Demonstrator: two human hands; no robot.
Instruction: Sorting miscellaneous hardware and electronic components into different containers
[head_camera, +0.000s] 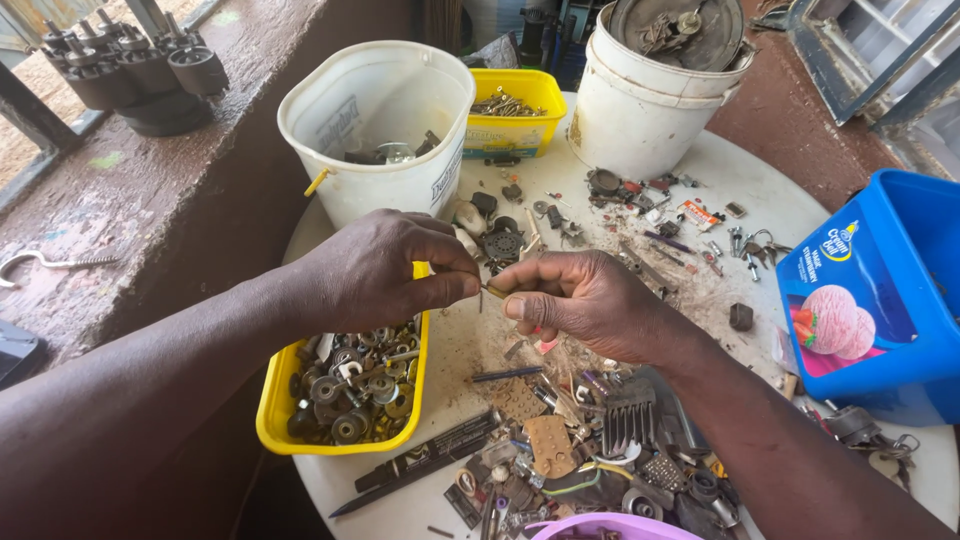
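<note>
My left hand (385, 270) and my right hand (580, 300) meet over the middle of a round white table (760, 190). Both pinch one small thin metal part (490, 292) between thumb and fingertips; its shape is too small to tell. Under my left hand sits a yellow tray (275, 420) full of washers, nuts and small round metal pieces. Just beyond the fingertips lies a dark gear-like disc (503, 244) among loose bits.
A white bucket (375, 120) with a few parts stands behind my left hand, a yellow tub (510, 130) of screws and a second white bucket (640, 100) further back. A blue tub (880, 300) is at right. Scrap electronics, a heat sink (628, 415), keys (750, 245) and a black marker (430, 460) litter the table.
</note>
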